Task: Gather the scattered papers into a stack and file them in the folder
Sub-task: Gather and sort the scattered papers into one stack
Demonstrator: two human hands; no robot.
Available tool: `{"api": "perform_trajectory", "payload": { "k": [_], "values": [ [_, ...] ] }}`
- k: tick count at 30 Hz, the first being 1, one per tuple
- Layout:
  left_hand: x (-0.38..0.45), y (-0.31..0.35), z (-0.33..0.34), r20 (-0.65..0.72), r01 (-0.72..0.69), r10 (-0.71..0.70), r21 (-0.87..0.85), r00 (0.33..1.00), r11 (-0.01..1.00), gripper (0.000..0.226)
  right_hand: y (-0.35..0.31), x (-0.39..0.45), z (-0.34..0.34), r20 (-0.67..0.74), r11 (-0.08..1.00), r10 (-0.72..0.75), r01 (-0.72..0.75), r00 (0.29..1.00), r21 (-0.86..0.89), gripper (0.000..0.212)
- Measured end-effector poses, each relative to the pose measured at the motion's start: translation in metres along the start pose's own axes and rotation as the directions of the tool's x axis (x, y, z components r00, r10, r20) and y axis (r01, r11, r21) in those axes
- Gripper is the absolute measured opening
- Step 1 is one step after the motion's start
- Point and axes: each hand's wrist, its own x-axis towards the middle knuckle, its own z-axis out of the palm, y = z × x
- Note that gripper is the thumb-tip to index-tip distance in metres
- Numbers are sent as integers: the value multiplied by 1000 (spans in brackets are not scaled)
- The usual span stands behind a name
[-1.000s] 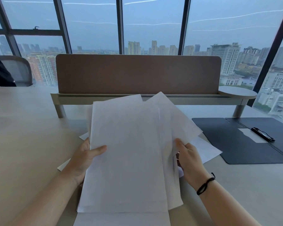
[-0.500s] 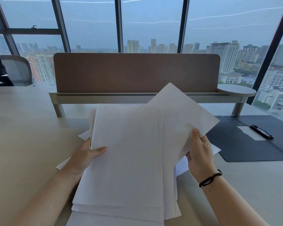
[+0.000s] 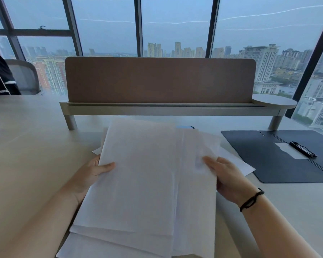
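Because our left hand (image 3: pixel 93 170) pinches the uneven papers (image 3: pixel 147 183) at nine o'clock while the right hand (image 3: pixel 226 175) lays blurred, straightish fingers (image 3: pixel 209 161) at three, loose sheets may slide onto the bench (image 3: pixel 26 146), short of the open folder (image 3: pixel 265 155) at two o'clock.

This is a high-rise office. Floor-to-ceiling windows (image 3: pixel 175 25) look out over a city skyline (image 3: pixel 194 50), and a pale work surface (image 3: pixel 26 146) carries a brown privacy divider (image 3: pixel 159 80). A mesh office chair (image 3: pixel 24 77) stands at the left, and an open dark folder (image 3: pixel 280 155) lies at the right.
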Motion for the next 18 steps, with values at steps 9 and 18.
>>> {"api": "perform_trajectory", "payload": {
  "k": [9, 18],
  "values": [
    [0, -11, 36, 28, 21, -21, 7, 999, 1000, 46, 19, -15, 32, 214, 999, -29, 19, 976, 49, 47],
    [4, -7, 37, -72, 81, -79, 23, 994, 996, 43, 14, 2, 23, -30, 982, -7, 13, 1000, 191, 67]
  ]
}}
